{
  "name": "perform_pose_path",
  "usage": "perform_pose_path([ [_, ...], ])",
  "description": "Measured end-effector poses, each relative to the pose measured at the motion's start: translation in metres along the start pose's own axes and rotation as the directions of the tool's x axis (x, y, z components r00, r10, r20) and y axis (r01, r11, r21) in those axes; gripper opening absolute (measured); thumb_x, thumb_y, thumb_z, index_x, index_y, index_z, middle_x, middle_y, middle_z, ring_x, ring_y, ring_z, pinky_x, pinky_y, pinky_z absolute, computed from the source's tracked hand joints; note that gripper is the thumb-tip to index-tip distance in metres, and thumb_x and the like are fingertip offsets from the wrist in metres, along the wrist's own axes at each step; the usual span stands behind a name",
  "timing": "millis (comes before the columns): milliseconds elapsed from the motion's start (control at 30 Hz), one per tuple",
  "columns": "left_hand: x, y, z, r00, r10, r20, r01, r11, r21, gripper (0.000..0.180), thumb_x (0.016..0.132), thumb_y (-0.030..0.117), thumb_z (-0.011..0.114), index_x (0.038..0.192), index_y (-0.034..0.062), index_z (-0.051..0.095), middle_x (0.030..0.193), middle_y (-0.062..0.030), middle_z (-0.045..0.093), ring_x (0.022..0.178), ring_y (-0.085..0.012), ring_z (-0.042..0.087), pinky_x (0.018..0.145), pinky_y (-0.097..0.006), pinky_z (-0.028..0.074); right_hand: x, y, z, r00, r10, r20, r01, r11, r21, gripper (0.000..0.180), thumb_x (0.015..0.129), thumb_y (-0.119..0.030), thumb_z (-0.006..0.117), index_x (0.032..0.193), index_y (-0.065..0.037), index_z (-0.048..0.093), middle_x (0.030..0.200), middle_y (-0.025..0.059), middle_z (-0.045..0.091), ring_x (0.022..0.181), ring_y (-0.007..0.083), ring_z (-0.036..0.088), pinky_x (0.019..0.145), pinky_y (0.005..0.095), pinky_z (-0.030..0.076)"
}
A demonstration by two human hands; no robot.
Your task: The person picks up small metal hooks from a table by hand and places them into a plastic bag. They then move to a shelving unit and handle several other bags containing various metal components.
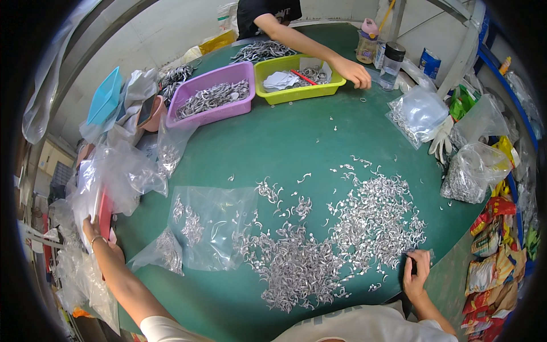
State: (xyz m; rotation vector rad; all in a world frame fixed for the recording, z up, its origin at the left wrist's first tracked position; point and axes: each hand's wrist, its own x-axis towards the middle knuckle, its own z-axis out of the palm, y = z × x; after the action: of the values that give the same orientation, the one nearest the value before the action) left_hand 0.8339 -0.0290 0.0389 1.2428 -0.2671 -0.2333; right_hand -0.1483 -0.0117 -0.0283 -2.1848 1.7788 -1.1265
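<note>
At the left edge of the table my left hand (91,229) is bent round the near end of a pink-red box (105,212), among clear plastic bags (122,171); its fingers are partly hidden. My right hand (417,272) rests at the table's right front edge with curled fingers pressed together; whatever they pinch is too small to name. Just left of it spreads a heap of small silver hook-shaped metal pieces (373,219). A second, denser heap (299,268) lies in front of me. Beside that one lies a flat clear bag (213,228) with some pieces at its left.
Across the green table (273,148) stand a purple basket (213,114) and a yellow-green basket (302,97), both holding metal pieces. A co-worker's hand (353,73) hangs beside the latter. Bottles (392,65) and filled bags (470,174) line the right side.
</note>
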Motion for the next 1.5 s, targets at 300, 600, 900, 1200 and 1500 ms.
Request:
perform_pose_path([
  [300,-0.025,-0.024,0.001,0.950,-0.305,0.061,0.241,0.846,0.476,0.047,0.085,0.020,0.043,0.128,0.0026,0.034,0.117,-0.0179,0.049,0.096,-0.0290,0.056,0.076,-0.041,0.044,0.007,-0.007,-0.005,1.000,-0.017,0.005,0.017,0.999,-0.046,0.012,0.073,0.007,0.052,0.083,0.002,0.054,0.079,0.0160,0.051,0.073,0.0296,0.048,0.067,0.0361,0.039],
  [600,-0.158,0.029,0.082,0.881,-0.107,0.462,-0.122,0.890,0.438,0.041,0.090,0.015,0.041,0.128,0.0024,0.036,0.120,-0.0121,0.051,0.106,-0.0206,0.053,0.084,-0.029,0.042,0.187,0.040,0.037,0.994,-0.098,0.047,0.094,0.992,0.079,0.016,0.079,-0.001,0.053,0.094,0.003,0.054,0.082,0.0147,0.056,0.075,0.0271,0.055,0.070,0.0337,0.044],
  [900,-0.426,0.066,0.120,0.756,0.504,0.417,-0.655,0.582,0.483,0.034,0.089,0.008,0.043,0.121,-0.0043,0.043,0.110,-0.0136,0.053,0.102,-0.0198,0.052,0.090,-0.031,0.040,0.370,0.137,0.187,0.979,-0.193,-0.069,0.177,0.966,-0.186,0.022,0.076,-0.010,0.060,0.096,-0.003,0.061,0.097,0.0116,0.058,0.091,0.0288,0.053,0.080,0.0376,0.043],
  [1200,-0.566,0.007,0.077,0.789,0.250,0.561,-0.592,0.554,0.585,0.032,0.086,-0.005,0.038,0.117,-0.0051,0.045,0.104,-0.0128,0.053,0.094,-0.0200,0.053,0.078,-0.030,0.043,0.380,0.138,0.198,0.988,-0.066,-0.140,0.048,0.991,-0.126,0.009,0.075,-0.012,0.060,0.079,-0.005,0.064,0.075,0.0098,0.059,0.070,0.0230,0.056,0.063,0.0344,0.045],
  [1500,-0.652,-0.036,0.076,0.791,-0.028,0.611,-0.424,0.694,0.581,0.029,0.083,-0.006,0.040,0.111,-0.0046,0.048,0.096,-0.0118,0.056,0.087,-0.0185,0.055,0.076,-0.029,0.045,0.279,0.107,0.095,0.706,0.180,0.685,-0.707,0.106,0.700,0.022,0.086,-0.003,0.047,0.107,0.005,0.049,0.087,0.0106,0.058,0.069,0.0135,0.056,0.059,0.0226,0.046],
])
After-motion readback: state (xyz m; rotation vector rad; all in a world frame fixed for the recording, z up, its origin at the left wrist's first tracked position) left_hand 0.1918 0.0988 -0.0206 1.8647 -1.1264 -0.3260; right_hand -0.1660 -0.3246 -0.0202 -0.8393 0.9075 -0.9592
